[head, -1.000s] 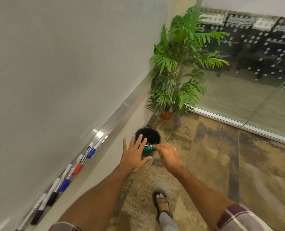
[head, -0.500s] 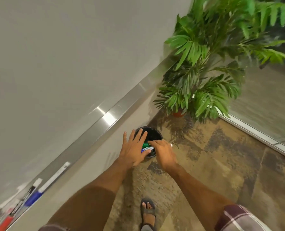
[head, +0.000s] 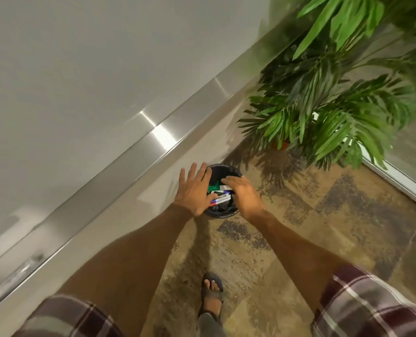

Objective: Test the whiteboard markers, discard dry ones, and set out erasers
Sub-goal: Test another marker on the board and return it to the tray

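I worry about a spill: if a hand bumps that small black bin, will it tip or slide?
Likely light: the bin looks small, with a thin liner. Standing free on carpet, it would probably tip rather than slide. The markers over it would add little weight.

Mottled brown carpet (head: 323, 215), potted palm (head: 335, 113).

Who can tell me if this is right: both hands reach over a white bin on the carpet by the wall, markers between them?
Not quite. In the head view the bin is black, not white. The rest holds: left hand and right hand reach over it, markers between them.
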Demonstrator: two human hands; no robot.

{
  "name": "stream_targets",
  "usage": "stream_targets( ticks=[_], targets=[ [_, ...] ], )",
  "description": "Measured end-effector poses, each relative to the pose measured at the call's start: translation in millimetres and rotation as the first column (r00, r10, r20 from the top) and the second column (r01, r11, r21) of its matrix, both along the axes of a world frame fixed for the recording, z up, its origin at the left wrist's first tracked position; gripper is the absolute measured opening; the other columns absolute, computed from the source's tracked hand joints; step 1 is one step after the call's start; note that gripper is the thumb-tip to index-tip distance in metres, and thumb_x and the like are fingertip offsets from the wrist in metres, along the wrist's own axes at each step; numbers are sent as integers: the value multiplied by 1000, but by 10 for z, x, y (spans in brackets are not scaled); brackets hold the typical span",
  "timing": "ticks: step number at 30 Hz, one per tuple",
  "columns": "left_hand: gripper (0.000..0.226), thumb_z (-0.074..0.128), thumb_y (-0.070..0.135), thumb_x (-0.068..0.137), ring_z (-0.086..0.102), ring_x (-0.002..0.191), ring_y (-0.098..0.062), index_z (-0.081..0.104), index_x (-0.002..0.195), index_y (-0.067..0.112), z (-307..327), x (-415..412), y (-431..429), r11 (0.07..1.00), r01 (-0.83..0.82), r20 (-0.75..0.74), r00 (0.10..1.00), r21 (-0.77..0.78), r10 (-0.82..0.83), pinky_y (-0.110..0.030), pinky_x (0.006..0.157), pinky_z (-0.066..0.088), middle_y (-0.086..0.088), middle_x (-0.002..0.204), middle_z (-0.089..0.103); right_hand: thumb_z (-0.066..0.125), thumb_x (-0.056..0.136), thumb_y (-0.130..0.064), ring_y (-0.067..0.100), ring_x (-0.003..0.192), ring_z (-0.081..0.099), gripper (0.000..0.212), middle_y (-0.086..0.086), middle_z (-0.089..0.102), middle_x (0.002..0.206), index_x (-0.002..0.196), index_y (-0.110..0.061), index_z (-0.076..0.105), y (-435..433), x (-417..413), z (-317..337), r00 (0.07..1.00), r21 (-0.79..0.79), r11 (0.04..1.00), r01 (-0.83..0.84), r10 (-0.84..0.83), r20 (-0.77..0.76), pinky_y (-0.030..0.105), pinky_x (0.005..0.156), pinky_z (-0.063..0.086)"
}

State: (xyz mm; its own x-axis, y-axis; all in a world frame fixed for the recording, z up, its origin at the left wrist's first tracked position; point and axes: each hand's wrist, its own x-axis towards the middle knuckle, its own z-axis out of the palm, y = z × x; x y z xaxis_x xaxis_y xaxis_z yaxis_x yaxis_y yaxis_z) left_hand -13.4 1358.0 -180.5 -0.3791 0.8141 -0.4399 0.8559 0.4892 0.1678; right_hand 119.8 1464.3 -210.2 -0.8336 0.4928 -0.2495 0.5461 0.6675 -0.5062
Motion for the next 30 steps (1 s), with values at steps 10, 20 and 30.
stream_targets(
  ticks=[10,20,30],
  targets=[
    [73,42,48,100,-10,149,-27,6,156,17,66,42,-100,998,-48,14,999,-28,49,-51,119,-8,-2,164,-5,67,70,5,28,121,50,64,10,56,131,130,-13,54,65,64,-39,999,32,999,35,-34,-13,41,109,34],
    [72,35,52,101,-12,149,-26,2,156,19,647,222,-504,998,-61,-39,997,-4,61,-53,118,-4,-3,163,-7,61,78,1,27,123,51,57,13,58,129,133,-6,51,-359,98,709,993,204,975,-89,102,-53,41,112,27],
    [71,25,57,100,-14,149,-26,-2,156,21,1322,377,-1238,992,-119,-132,983,46,124,-55,117,-7,-4,163,-12,21,96,-51,26,138,31,61,7,39,147,144,-15,34,-1135,198,1328,996,330,943,-51,71,-49,45,115,18]
  ],
)
